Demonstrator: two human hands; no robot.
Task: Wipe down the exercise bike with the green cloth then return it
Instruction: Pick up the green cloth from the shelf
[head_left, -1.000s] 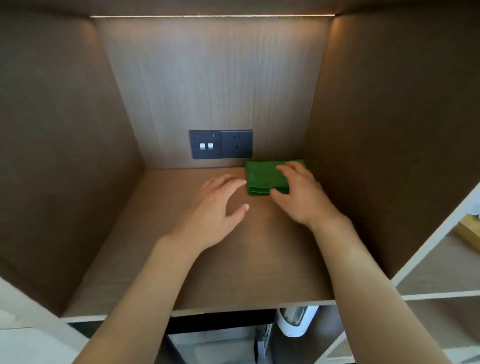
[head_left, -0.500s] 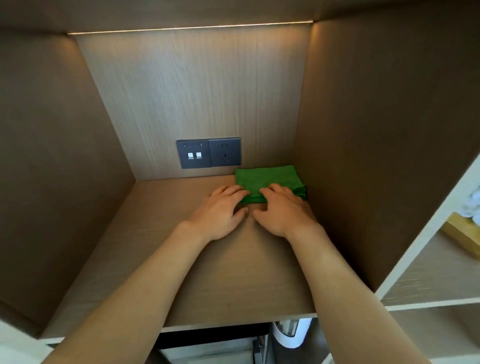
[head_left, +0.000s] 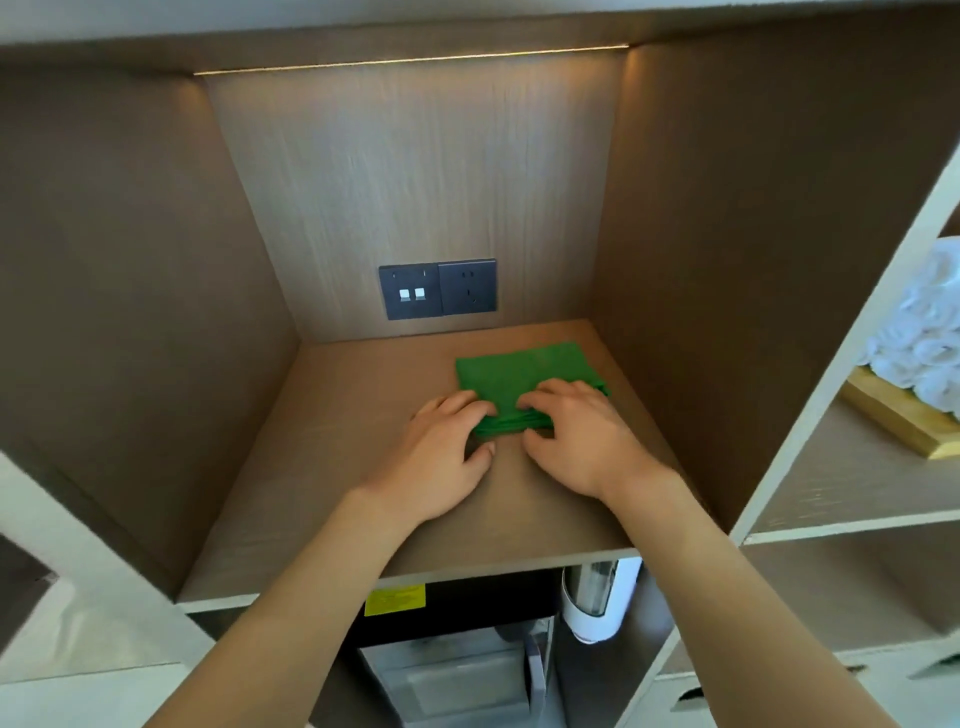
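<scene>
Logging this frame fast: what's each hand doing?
Left hand: pinching the near edge of the green cloth.
Right hand: gripping the same cloth edge.

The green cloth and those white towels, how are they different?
The green cloth is folded flat; the white towels are rolled up. The cloth lies on the middle shelf with the left hand and right hand gripping its front edge; the towels sit untouched on a wooden tray in the next compartment. Both are soft fabric.
</scene>
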